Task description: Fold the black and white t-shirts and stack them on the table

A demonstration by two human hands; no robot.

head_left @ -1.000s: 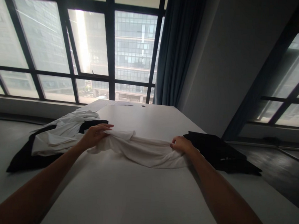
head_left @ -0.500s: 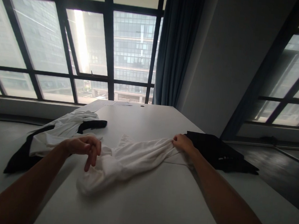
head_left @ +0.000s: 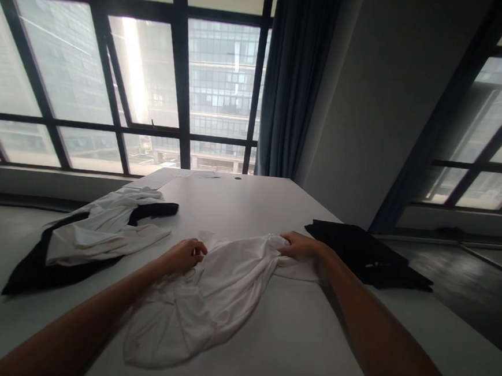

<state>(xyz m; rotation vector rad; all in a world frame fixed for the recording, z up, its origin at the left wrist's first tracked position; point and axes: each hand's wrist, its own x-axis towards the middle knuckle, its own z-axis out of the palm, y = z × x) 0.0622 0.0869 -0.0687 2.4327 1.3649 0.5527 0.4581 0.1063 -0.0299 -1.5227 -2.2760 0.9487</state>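
Note:
A crumpled white garment (head_left: 226, 284) of thin cloth lies in loose folds across the near part of the white table. At its upper left edge, my left hand (head_left: 187, 253) has its fingers curled in a pinch on the cloth. My right hand (head_left: 302, 245) grips the gathered upper right end of the same garment between thumb and fingers. Part of the cloth passes beneath the right hand and wrist. The garment's exact kind cannot be made out from these folds.
Left on the table (head_left: 232, 204) is a loose heap of white clothes (head_left: 104, 223) over a black garment (head_left: 31, 269). A folded black garment stack (head_left: 359, 254) lies by the right edge. Papers (head_left: 169, 176) rest at the far end, before the windows and blue curtain (head_left: 296, 87).
My left hand has moved right and away from me, and its fingers have closed on the cloth. The garment is spread wider toward me. My right hand has shifted slightly left, still holding.

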